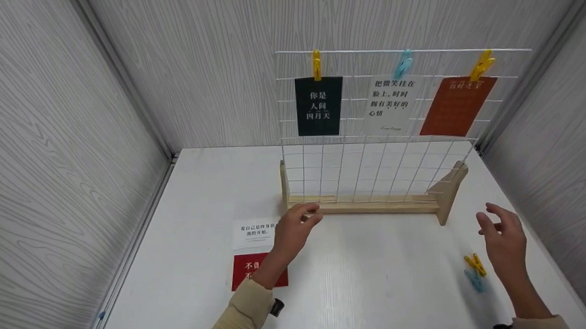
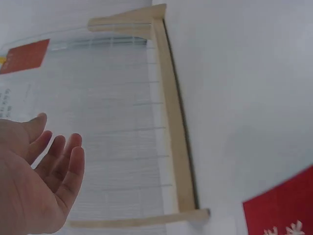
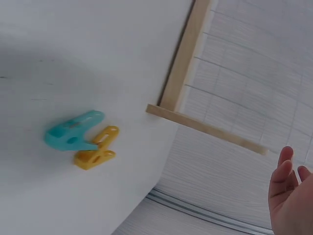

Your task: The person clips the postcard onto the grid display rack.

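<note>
My left hand [image 1: 294, 229] hovers in front of the left end of the rack's wooden base, fingers loosely bent with nothing between them. Below it lie a white card [image 1: 249, 237] and a red card [image 1: 243, 270], partly hidden by my forearm. To the right, my right hand [image 1: 506, 237] is raised and holds nothing. Nearest to it on the table are a yellow clothespin [image 3: 98, 152] and a blue clothespin [image 3: 68, 134], touching or overlapping. On the white wire grid [image 1: 362, 169] hang a dark green card [image 1: 319, 119], a white card [image 1: 389, 113] and an orange-red card [image 1: 456, 108].
Two yellow clothespins [image 1: 317, 67] and a light blue one [image 1: 403, 64] hold the hung cards. The grid stands in a wooden base [image 1: 374, 207] with upright end pieces. Grey wood-grain panels [image 1: 40, 146] enclose the white table [image 1: 200, 188] at the back and sides.
</note>
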`<move>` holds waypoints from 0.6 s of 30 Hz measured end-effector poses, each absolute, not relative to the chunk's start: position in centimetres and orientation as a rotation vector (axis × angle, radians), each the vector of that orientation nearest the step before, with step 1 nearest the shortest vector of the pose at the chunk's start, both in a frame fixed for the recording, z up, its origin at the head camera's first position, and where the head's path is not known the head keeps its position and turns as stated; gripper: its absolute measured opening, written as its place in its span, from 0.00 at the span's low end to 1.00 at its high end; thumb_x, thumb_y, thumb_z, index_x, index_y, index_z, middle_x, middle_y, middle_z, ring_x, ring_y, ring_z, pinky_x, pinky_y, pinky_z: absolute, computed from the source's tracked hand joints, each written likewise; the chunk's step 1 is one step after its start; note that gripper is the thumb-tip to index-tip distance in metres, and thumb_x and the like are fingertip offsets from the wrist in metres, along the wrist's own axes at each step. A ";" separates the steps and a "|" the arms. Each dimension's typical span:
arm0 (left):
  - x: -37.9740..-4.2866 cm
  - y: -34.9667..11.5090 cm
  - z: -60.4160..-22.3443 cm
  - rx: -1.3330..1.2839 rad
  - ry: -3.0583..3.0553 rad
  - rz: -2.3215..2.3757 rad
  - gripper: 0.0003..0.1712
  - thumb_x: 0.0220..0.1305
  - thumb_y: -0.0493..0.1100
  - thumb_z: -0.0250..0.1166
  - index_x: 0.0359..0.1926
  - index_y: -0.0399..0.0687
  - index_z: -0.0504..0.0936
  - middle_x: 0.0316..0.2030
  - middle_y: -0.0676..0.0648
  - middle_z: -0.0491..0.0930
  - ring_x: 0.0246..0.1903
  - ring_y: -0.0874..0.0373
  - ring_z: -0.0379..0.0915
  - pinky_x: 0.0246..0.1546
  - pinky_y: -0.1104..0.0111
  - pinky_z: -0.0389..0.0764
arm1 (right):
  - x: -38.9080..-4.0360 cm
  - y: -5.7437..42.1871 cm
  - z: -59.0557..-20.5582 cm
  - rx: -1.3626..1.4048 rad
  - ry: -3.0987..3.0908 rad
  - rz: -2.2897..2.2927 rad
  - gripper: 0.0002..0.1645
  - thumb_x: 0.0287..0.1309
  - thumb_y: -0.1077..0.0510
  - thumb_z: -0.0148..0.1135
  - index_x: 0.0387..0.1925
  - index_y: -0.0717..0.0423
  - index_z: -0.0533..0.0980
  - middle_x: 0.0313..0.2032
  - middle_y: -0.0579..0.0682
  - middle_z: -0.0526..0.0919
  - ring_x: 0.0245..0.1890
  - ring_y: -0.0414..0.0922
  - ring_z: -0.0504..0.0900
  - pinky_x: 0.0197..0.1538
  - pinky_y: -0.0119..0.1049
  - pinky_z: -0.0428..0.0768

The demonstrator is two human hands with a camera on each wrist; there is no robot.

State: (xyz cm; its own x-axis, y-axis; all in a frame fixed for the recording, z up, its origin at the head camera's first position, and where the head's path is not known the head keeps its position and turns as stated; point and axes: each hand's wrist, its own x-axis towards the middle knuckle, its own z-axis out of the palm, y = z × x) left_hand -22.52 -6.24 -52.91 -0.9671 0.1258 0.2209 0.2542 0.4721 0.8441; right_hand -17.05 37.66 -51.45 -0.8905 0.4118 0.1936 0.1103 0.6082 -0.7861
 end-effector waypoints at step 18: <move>-24.3 -15.7 -59.3 0.231 -2.705 -1.408 0.19 0.70 0.53 0.64 0.57 0.53 0.83 0.51 0.52 0.84 0.49 0.53 0.80 0.50 0.53 0.78 | -16.7 41.0 -57.0 -0.517 -2.889 0.964 0.47 0.72 0.30 0.45 0.72 0.64 0.62 0.67 0.71 0.66 0.60 0.69 0.70 0.51 0.63 0.72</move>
State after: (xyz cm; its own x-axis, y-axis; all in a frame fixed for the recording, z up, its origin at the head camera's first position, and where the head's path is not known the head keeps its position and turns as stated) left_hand -24.33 -15.71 -59.27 -0.9851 -0.1719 0.0039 -0.0954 0.5653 0.8193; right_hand -16.68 40.96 -57.01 -0.9427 0.3291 -0.0551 0.2963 0.7496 -0.5919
